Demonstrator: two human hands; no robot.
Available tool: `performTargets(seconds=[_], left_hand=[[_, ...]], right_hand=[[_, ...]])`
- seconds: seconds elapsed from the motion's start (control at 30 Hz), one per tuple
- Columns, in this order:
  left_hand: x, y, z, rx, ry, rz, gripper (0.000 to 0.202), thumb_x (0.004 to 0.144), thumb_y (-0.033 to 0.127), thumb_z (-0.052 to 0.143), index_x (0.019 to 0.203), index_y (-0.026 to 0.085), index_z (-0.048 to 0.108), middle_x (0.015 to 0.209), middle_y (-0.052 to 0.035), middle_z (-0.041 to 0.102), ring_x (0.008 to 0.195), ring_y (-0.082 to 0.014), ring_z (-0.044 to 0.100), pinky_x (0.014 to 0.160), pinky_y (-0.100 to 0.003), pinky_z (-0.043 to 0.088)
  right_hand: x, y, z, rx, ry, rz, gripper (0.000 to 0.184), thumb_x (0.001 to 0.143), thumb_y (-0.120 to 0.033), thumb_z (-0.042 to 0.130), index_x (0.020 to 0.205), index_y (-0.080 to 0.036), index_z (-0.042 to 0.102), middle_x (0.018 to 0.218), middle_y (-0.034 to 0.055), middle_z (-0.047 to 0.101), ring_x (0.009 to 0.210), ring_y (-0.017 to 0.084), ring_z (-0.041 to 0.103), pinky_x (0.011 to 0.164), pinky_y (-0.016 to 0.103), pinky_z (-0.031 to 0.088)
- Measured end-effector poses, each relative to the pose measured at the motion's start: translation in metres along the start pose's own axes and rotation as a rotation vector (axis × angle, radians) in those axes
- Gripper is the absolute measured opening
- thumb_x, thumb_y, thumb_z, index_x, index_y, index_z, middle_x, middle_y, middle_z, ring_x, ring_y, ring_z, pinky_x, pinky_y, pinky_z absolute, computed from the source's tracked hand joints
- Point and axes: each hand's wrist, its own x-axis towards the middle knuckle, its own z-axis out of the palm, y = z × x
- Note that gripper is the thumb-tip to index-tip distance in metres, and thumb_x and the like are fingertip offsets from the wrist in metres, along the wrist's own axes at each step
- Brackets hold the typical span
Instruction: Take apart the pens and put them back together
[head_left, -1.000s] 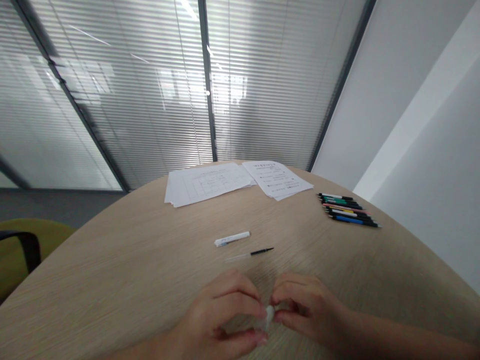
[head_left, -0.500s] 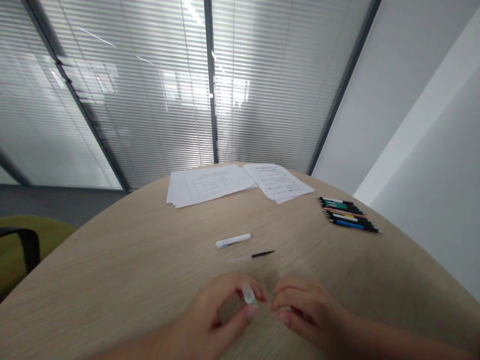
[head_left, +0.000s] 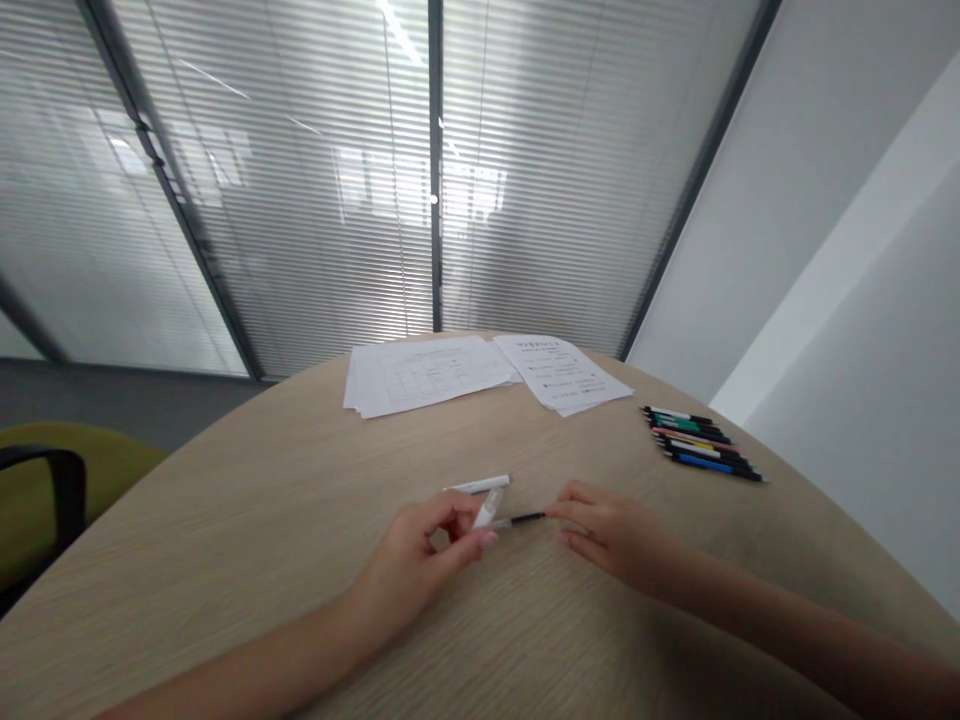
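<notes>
My left hand (head_left: 429,548) pinches a white pen barrel (head_left: 485,510) with a clear end, tilted up to the right. On the table under it lies a pen refill (head_left: 528,518), thin and clear with a black section; the barrel and fingers cover part of it. My right hand (head_left: 609,530) reaches in from the right, its fingertips at the refill's right tip and hiding it. A gap shows between its thumb and index finger. Just beyond my left hand lies a white pen-shaped piece (head_left: 487,484), its left part hidden by my fingers.
Printed sheets (head_left: 427,380) and another small stack of sheets (head_left: 566,375) lie at the table's far edge. A row of several pens (head_left: 697,445) is at the right. A green chair (head_left: 97,450) stands left of the round wooden table (head_left: 285,480).
Both hands have moved forward, away from me. My right hand has come to the refill's tip. My left hand has carried the barrel over the refill's left part. The view has shifted slightly.
</notes>
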Motion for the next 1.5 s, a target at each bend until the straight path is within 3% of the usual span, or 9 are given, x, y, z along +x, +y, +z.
performTargets(seconds=[0.2,0.37,0.53,0.63,0.73,0.83,0.93,1.13,1.5], left_hand=[[0.002,-0.003,-0.002,-0.039,-0.018,-0.045,0.018,0.071,0.034,0.051,0.067,0.017,0.057,0.054,0.0028,0.055,0.052,-0.0113,0.049,0.050,-0.021,0.037],[0.004,-0.003,0.000,-0.156,-0.020,-0.118,0.030,0.072,0.044,0.049,0.065,0.016,0.056,0.048,0.0030,0.053,0.049,-0.0111,0.046,0.051,-0.021,0.037],[0.003,-0.003,0.002,-0.280,-0.043,-0.188,0.036,0.070,0.050,0.050,0.065,0.015,0.057,0.045,0.0036,0.051,0.045,-0.0099,0.043,0.048,-0.021,0.035],[0.001,-0.006,0.003,-0.215,-0.053,-0.168,0.030,0.070,0.045,0.052,0.068,0.015,0.059,0.045,0.0045,0.048,0.046,-0.0096,0.041,0.048,-0.020,0.034],[-0.002,-0.007,0.005,-0.105,-0.083,-0.121,0.023,0.070,0.038,0.052,0.069,0.017,0.059,0.050,0.0041,0.048,0.050,-0.0105,0.043,0.049,-0.020,0.034],[-0.005,-0.001,0.009,-0.037,-0.162,-0.109,0.020,0.070,0.035,0.051,0.065,0.017,0.059,0.055,0.0026,0.052,0.055,-0.0119,0.047,0.053,-0.021,0.037],[-0.009,0.009,0.012,-0.047,-0.268,-0.125,0.021,0.070,0.035,0.050,0.061,0.017,0.057,0.056,0.0015,0.055,0.056,-0.0126,0.050,0.054,-0.021,0.038],[-0.014,0.015,0.015,-0.048,-0.359,-0.105,0.019,0.072,0.031,0.048,0.065,0.016,0.059,0.062,-0.0005,0.058,0.063,-0.0142,0.053,0.060,-0.023,0.040],[-0.016,0.008,0.017,-0.169,-0.419,-0.136,0.038,0.073,0.048,0.048,0.067,0.014,0.062,0.063,-0.0026,0.059,0.060,-0.0133,0.051,0.058,-0.022,0.037]], right_hand=[[0.034,-0.013,0.005,-0.303,-0.015,-0.145,0.011,0.080,-0.018,0.049,0.086,-0.017,0.058,0.087,0.0043,0.057,0.079,0.016,0.052,0.064,0.025,0.042],[0.043,-0.024,0.004,-0.457,-0.032,-0.334,0.013,0.080,-0.010,0.046,0.076,-0.015,0.057,0.079,0.0042,0.058,0.076,0.017,0.051,0.056,0.025,0.040],[0.036,-0.018,-0.013,-0.439,0.061,-0.198,0.011,0.076,-0.010,0.048,0.072,-0.013,0.058,0.074,0.0068,0.060,0.072,0.020,0.052,0.059,0.030,0.040],[0.024,-0.007,-0.033,-0.214,0.180,-0.027,0.011,0.076,-0.012,0.047,0.074,-0.013,0.058,0.074,0.0090,0.061,0.076,0.021,0.053,0.069,0.035,0.039],[0.011,-0.001,-0.048,0.356,0.226,0.142,0.012,0.077,-0.022,0.048,0.081,-0.014,0.056,0.077,0.0081,0.064,0.074,0.019,0.056,0.069,0.034,0.041],[0.002,-0.008,-0.051,0.933,0.214,0.262,0.016,0.076,-0.031,0.048,0.080,-0.016,0.052,0.075,0.0058,0.065,0.071,0.016,0.058,0.068,0.032,0.042],[-0.001,-0.024,-0.044,1.198,0.279,0.343,0.016,0.072,-0.032,0.053,0.076,-0.017,0.047,0.074,0.0045,0.066,0.071,0.016,0.058,0.071,0.032,0.041],[-0.009,-0.049,-0.036,1.234,0.278,0.293,0.024,0.070,-0.032,0.059,0.077,-0.020,0.040,0.077,0.0055,0.069,0.074,0.018,0.061,0.071,0.033,0.042],[-0.012,-0.050,-0.022,1.184,0.170,0.160,0.012,0.077,-0.028,0.053,0.080,-0.019,0.048,0.090,0.0070,0.066,0.087,0.019,0.059,0.080,0.036,0.042]])
